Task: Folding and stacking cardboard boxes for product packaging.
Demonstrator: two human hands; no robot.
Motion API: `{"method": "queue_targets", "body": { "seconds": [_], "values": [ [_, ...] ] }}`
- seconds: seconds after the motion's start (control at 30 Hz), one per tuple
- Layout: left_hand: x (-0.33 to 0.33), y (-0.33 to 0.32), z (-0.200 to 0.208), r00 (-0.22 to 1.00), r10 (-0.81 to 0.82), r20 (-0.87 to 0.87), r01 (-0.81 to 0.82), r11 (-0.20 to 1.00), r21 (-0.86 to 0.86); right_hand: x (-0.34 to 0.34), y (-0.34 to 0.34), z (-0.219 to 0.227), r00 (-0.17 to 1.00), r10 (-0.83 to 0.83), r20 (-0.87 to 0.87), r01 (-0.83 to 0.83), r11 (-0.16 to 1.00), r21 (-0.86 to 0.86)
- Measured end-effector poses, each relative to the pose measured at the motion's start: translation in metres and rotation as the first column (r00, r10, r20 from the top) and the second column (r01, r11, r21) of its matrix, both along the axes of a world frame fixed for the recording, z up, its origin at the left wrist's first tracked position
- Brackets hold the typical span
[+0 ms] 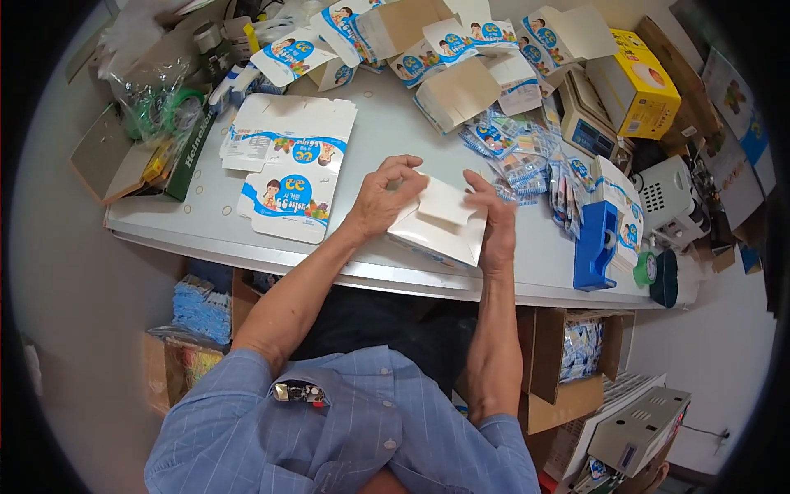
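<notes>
A small white carton (444, 237) is tilted between my hands at the front edge of the table, its flap side turned up. My left hand (385, 196) has its thumb and fingers closed at the carton's upper left edge, beside a raised white flap (444, 203). Along the right side, my right hand (496, 218) grips the carton, its fingertips slightly blurred near the flap. To the left lies a stack of flat printed cartons (284, 200), white and blue with a cartoon child. Behind my right hand are several small printed sachets (522, 160) in a loose pile.
Folded cartons (457, 95) crowd the table's back. On the right stand a blue tape dispenser (594, 255), a scale (588, 115) and a yellow box (646, 86). A green box (191, 160) sits at the far left. Below the table are open cardboard boxes (543, 362) with packets.
</notes>
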State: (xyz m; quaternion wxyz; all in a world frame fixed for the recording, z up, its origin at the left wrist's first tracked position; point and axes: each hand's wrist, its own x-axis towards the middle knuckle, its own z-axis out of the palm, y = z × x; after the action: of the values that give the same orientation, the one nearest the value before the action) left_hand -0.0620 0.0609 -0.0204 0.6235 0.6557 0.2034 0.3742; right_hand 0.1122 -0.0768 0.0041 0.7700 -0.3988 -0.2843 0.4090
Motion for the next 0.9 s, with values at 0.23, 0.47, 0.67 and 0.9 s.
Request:
{"method": "queue_targets", "body": {
  "seconds": [0.23, 0.47, 0.67, 0.9],
  "values": [
    [-0.003, -0.001, 0.044, 0.923, -0.159, -0.349, 0.148, 0.987, -0.057, 0.004, -0.004, 0.034, 0.747, 0.248, 0.617, 0.175, 0.822, -0.543],
    [-0.001, 0.002, 0.037, 0.844, -0.148, -0.516, 0.102, 0.988, -0.117, 0.004, -0.007, 0.032, 0.769, 0.259, 0.584, 0.143, 0.821, -0.552],
    [-0.001, 0.004, 0.061, 0.760, -0.248, -0.600, 0.267, 0.962, -0.059, 0.009, -0.006, 0.038, 0.564, 0.395, 0.725, 0.257, 0.750, -0.609],
    [-0.006, 0.006, 0.044, 0.842, -0.325, -0.431, 0.293, 0.946, -0.142, 0.010, -0.016, 0.023, 0.798, 0.147, 0.584, 0.184, 0.864, -0.469]
  ]
}}
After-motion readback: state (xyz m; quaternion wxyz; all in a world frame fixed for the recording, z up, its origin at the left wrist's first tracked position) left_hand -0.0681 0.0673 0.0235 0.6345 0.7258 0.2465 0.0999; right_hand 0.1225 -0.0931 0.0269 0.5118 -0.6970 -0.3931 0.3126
